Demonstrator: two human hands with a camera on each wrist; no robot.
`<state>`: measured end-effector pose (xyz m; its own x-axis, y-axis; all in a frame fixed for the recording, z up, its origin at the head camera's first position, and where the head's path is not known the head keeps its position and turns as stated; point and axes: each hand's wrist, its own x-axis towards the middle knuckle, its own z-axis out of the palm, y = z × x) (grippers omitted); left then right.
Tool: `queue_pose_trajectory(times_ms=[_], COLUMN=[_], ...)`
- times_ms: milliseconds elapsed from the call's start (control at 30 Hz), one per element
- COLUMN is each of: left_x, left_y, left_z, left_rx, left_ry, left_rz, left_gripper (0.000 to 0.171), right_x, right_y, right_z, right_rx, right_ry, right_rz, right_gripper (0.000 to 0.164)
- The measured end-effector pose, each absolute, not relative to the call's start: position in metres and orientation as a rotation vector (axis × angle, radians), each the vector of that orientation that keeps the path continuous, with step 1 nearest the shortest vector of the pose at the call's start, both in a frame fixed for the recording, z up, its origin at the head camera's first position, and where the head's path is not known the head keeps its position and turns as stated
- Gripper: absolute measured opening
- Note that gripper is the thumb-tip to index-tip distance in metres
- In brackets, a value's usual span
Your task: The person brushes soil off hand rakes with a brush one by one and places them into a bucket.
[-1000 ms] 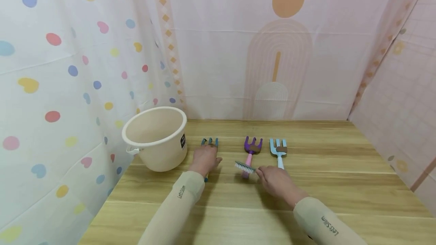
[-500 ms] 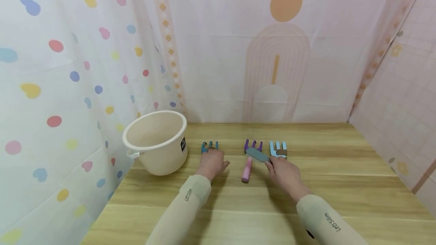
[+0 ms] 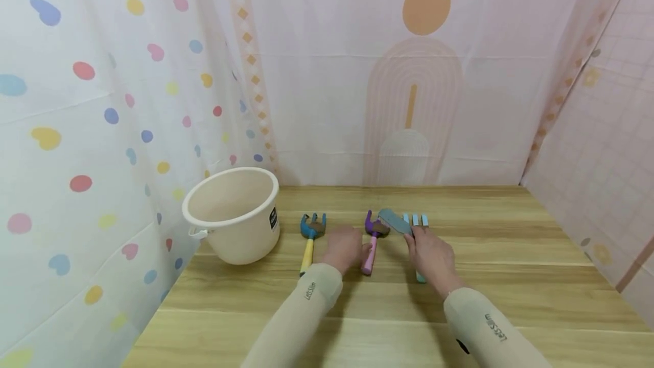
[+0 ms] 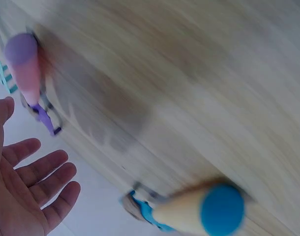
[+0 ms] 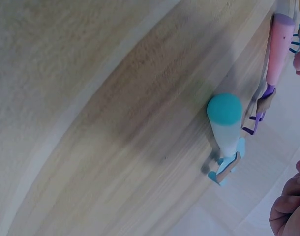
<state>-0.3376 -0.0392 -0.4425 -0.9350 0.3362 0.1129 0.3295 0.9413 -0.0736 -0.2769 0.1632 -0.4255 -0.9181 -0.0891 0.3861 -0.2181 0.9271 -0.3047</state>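
Observation:
My left hand (image 3: pixel 343 249) hovers with loosely extended fingers beside the purple garden hand fork (image 3: pixel 370 256), which has a pink handle; in the left wrist view nothing lies in the palm. My right hand (image 3: pixel 433 257) grips a grey-backed brush (image 3: pixel 394 221), whose head overlaps the purple fork's right tines. Partly hidden under that hand is a light blue hand fork (image 3: pixel 415 221) with a white, teal-ended handle (image 5: pixel 225 118). To the left lies a blue hand fork (image 3: pixel 307 254) with a yellow handle. Each fork head carries a brown patch.
A cream bucket (image 3: pixel 252 237) with a black label stands at the table's left back. The forks lie in a row on the wooden table (image 3: pixel 490 231). Patterned curtains (image 3: pixel 322 101) hang behind and along both sides.
My left hand has come off the blue fork and moved right toward the purple one. The brush in my right hand has risen from the purple fork's handle to its head, its grey back now showing.

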Motion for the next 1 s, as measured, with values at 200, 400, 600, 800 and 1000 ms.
queue_pose_trajectory(times_ms=[200, 400, 600, 800, 1000], left_x=[-0.342, -0.343, -0.341, -0.34, -0.345], left_y=[-0.017, -0.002, 0.007, 0.008, 0.0], left_z=[-0.443, -0.452, -0.461, -0.461, -0.457], left_rx=[-0.448, -0.38, -0.315, -0.261, -0.197], left_ry=[-3.0, -3.002, -2.989, -3.029, -3.059], left_rz=[0.071, 0.107, 0.064, -0.018, -0.19], left_gripper=[0.045, 0.05, 0.042, 0.029, 0.015], right_x=[-0.284, -0.293, -0.294, -0.294, -0.295], right_y=[0.17, 0.174, 0.176, 0.179, 0.18], right_z=[-0.421, -0.419, -0.421, -0.423, -0.421], right_rx=[0.221, 0.175, 0.144, 0.14, 0.146], right_ry=[-2.735, -2.777, -2.811, -2.793, -2.809], right_rz=[0.428, 0.342, 0.338, 0.328, 0.346], right_gripper=[0.027, 0.028, 0.029, 0.03, 0.033])
